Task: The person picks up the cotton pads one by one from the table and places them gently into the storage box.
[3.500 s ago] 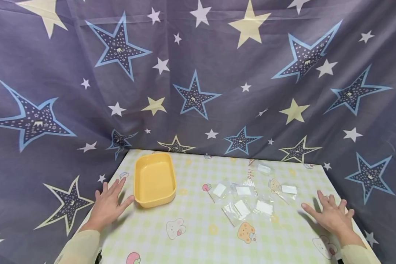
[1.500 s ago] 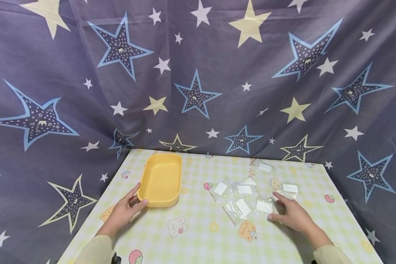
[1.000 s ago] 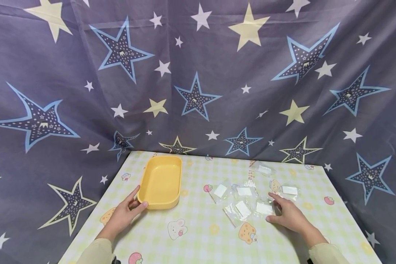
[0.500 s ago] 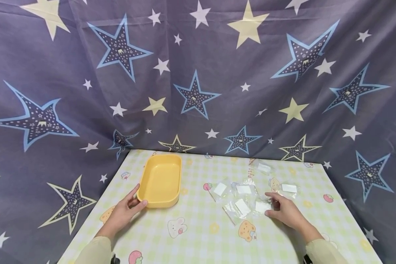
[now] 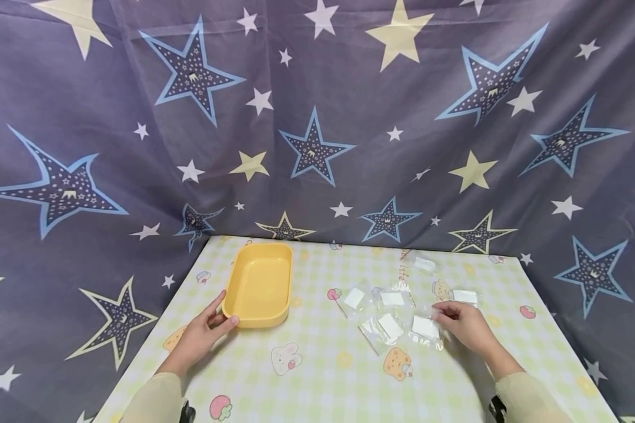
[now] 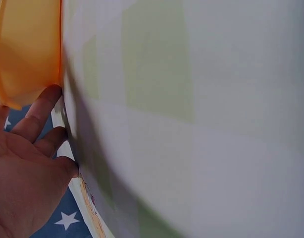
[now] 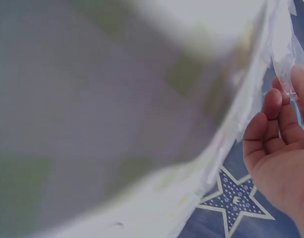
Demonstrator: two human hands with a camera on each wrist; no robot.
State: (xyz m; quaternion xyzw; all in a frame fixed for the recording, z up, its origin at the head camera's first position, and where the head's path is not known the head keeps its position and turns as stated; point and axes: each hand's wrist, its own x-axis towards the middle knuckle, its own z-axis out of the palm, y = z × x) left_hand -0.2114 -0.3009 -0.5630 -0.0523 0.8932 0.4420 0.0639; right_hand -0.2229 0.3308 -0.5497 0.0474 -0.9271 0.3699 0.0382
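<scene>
At the left of the head view, a yellow rectangular plastic tray (image 5: 259,288) sits on the table with nothing inside. My left hand (image 5: 198,341) holds its near left corner, thumb at the near side and fingers along the left wall. The left wrist view shows a finger against the tray's side (image 6: 30,49). My right hand (image 5: 468,329) pinches the right edge of a small clear plastic bag (image 5: 425,327) with a white label, tilted up from the table. In the right wrist view the bag's clear film (image 7: 283,49) lies between thumb and fingers.
Several similar bags lie around it: one bag (image 5: 388,327) close on the left, another bag (image 5: 464,295) behind the hand, a third bag (image 5: 424,264) farther back. A checked cloth with cartoon prints covers the table (image 5: 317,364). A starry curtain (image 5: 317,200) stands behind.
My left hand took hold of the tray, which shifted slightly right. My right hand came in from the right edge, pinched the nearest bag and raised its edge.
</scene>
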